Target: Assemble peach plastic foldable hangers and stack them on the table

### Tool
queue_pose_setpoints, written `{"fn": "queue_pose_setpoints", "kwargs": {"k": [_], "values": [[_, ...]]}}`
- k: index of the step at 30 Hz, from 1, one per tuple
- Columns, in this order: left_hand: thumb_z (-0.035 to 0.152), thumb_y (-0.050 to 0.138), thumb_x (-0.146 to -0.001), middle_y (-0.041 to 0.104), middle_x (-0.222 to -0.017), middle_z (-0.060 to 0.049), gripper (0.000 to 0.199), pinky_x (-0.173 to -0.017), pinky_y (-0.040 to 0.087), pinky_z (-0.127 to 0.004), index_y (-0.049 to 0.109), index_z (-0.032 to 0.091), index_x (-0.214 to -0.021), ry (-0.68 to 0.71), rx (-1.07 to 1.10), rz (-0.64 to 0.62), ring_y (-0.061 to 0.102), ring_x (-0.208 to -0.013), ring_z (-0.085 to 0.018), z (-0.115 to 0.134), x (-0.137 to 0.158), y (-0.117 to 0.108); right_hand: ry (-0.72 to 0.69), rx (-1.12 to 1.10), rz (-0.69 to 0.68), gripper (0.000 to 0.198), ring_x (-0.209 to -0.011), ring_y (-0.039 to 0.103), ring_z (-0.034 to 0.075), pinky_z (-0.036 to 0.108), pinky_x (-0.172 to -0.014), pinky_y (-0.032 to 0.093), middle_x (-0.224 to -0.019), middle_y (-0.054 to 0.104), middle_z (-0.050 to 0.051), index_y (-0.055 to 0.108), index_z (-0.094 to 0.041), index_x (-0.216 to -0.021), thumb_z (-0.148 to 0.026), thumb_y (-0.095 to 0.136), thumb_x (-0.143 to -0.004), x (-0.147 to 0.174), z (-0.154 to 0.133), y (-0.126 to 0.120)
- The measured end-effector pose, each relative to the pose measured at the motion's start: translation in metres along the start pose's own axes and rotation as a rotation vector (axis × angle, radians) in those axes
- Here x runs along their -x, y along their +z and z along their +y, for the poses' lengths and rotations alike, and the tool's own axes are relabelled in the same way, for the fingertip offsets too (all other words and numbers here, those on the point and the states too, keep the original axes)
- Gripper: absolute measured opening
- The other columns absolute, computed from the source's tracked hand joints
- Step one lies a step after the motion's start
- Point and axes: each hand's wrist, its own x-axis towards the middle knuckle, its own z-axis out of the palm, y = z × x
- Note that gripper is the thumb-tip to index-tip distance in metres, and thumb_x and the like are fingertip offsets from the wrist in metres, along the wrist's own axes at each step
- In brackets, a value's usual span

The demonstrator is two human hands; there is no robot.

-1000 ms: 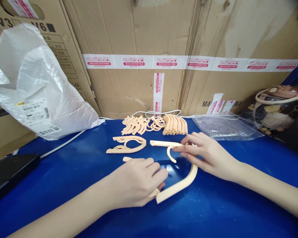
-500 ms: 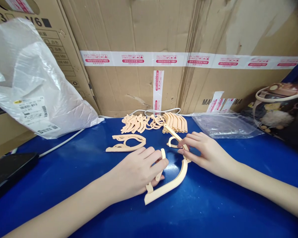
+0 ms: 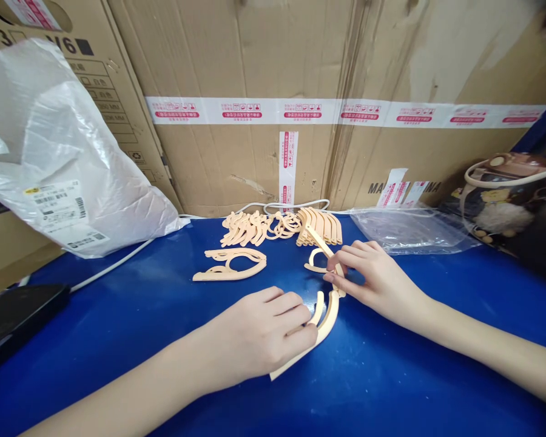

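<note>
A beige folding hanger point(image 3: 333, 312) lies opened at its joint before me. My right hand point(image 3: 375, 273) pinches its upper arm point(image 3: 319, 234) between thumb and fingers, close to the joint. With fingers closed, my left hand point(image 3: 273, 331) holds a small curved beige strip point(image 3: 319, 306) against the inner side of the hanger's lower arm. The fingers hide the strip's lower end and part of that arm. Beyond my right fingertips a curved beige loop point(image 3: 313, 258) shows beside the upper arm. A folded hanger point(image 3: 232, 274) rests on the blue table to the left.
Piles of small curved parts point(image 3: 246, 228), hooks point(image 3: 284, 225) and hanger arms point(image 3: 325, 224) line the back of the table point(image 3: 391, 376). A white plastic bag point(image 3: 73, 164) and a black device point(image 3: 22, 321) are left; a clear bag point(image 3: 409, 230) is right. Cardboard boxes point(image 3: 236, 158) stand behind.
My left hand has moved slightly right and down, bringing the curved strip from a tilted position up against the hanger's lower arm. My right hand keeps its hold, almost unmoved.
</note>
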Motion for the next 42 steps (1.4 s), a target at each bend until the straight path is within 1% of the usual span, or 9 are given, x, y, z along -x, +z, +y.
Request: {"fn": "queue_pose_setpoints", "kwargs": {"k": [9, 16, 22, 27, 31, 34, 38, 40, 42], "values": [[0.027, 0.048, -0.092, 0.064, -0.09, -0.006, 0.02, -0.075, 0.044, -0.034, 0.061, 0.014, -0.101, -0.126, 0.183, -0.084, 0.056, -0.086, -0.022, 0.003, 0.0, -0.003, -0.019, 0.035, -0.029, 0.014, -0.081, 0.054, 0.019, 0.032, -0.075, 0.032, -0.079, 0.063, 0.0, 0.06, -0.022, -0.085, -0.035, 0.056, -0.091, 0.0, 0.003, 0.002], [0.014, 0.046, -0.091, 0.063, -0.095, -0.005, 0.021, -0.078, 0.044, -0.034, 0.058, 0.014, -0.107, -0.144, 0.173, -0.132, 0.054, -0.089, -0.021, 0.0, 0.002, -0.004, -0.045, -0.015, -0.057, 0.009, -0.082, 0.055, 0.018, 0.031, -0.075, 0.032, -0.08, 0.063, -0.001, 0.062, -0.023, -0.089, -0.031, 0.059, -0.09, -0.001, 0.003, 0.002], [0.007, 0.041, -0.092, 0.059, -0.108, -0.007, 0.026, -0.083, 0.042, -0.035, 0.057, 0.015, -0.111, -0.163, 0.094, -0.078, 0.052, -0.097, -0.022, -0.008, 0.006, -0.001, -0.196, -0.082, -0.178, 0.012, -0.081, 0.051, 0.017, 0.031, -0.076, 0.031, -0.086, 0.061, 0.0, 0.062, -0.023, -0.096, -0.032, 0.054, -0.093, 0.0, 0.0, 0.0], [0.006, 0.035, -0.094, 0.058, -0.086, -0.003, 0.03, -0.073, 0.041, -0.034, 0.059, 0.018, -0.107, -0.165, 0.008, -0.079, 0.051, -0.074, -0.018, -0.01, 0.006, 0.002, -0.245, -0.157, -0.245, 0.013, -0.082, 0.05, 0.016, 0.031, -0.077, 0.032, -0.087, 0.06, 0.0, 0.061, -0.023, -0.094, -0.031, 0.051, -0.095, 0.001, -0.005, -0.004], [0.019, 0.039, -0.097, 0.061, -0.087, -0.001, 0.02, -0.064, 0.04, -0.032, 0.058, 0.019, -0.105, -0.251, 0.086, -0.14, 0.054, -0.068, -0.018, -0.008, 0.007, 0.004, -0.27, -0.205, -0.288, 0.015, -0.079, 0.051, 0.015, 0.031, -0.078, 0.033, -0.085, 0.06, -0.001, 0.06, -0.022, -0.093, -0.033, 0.051, -0.095, 0.002, -0.008, -0.007], [0.03, 0.037, -0.099, 0.061, -0.091, -0.001, 0.023, -0.065, 0.042, -0.031, 0.056, 0.02, -0.107, -0.304, 0.208, -0.195, 0.057, -0.072, -0.018, -0.008, 0.007, 0.003, -0.261, -0.219, -0.329, 0.017, -0.076, 0.053, 0.015, 0.03, -0.075, 0.035, -0.082, 0.059, 0.0, 0.061, -0.021, -0.095, -0.036, 0.052, -0.094, 0.004, -0.014, -0.007], [0.028, 0.037, -0.099, 0.055, -0.089, -0.001, 0.02, -0.063, 0.041, -0.028, 0.056, 0.019, -0.095, -0.334, 0.284, -0.228, 0.055, -0.076, -0.017, -0.008, 0.004, -0.001, -0.227, -0.324, -0.402, 0.018, -0.074, 0.058, 0.014, 0.025, -0.068, 0.04, -0.08, 0.063, 0.001, 0.06, -0.021, -0.097, -0.036, 0.052, -0.094, 0.006, -0.018, -0.008], [0.027, 0.041, -0.098, 0.053, -0.088, -0.002, 0.018, -0.062, 0.04, -0.027, 0.055, 0.019, -0.09, -0.36, 0.297, -0.209, 0.053, -0.076, -0.016, -0.007, 0.002, -0.002, -0.175, -0.303, -0.366, 0.018, -0.071, 0.06, 0.013, 0.024, -0.066, 0.043, -0.08, 0.065, 0.001, 0.059, -0.02, -0.099, -0.035, 0.05, -0.094, 0.004, -0.014, -0.009], [0.026, 0.044, -0.097, 0.051, -0.092, -0.002, 0.016, -0.063, 0.041, -0.026, 0.055, 0.019, -0.088, -0.41, 0.324, -0.168, 0.052, -0.078, -0.015, -0.006, 0.001, -0.002, -0.109, -0.164, -0.273, 0.019, -0.072, 0.063, 0.015, 0.026, -0.066, 0.045, -0.084, 0.067, 0.003, 0.059, -0.019, -0.104, -0.033, 0.049, -0.095, 0.002, -0.004, -0.009]]}}
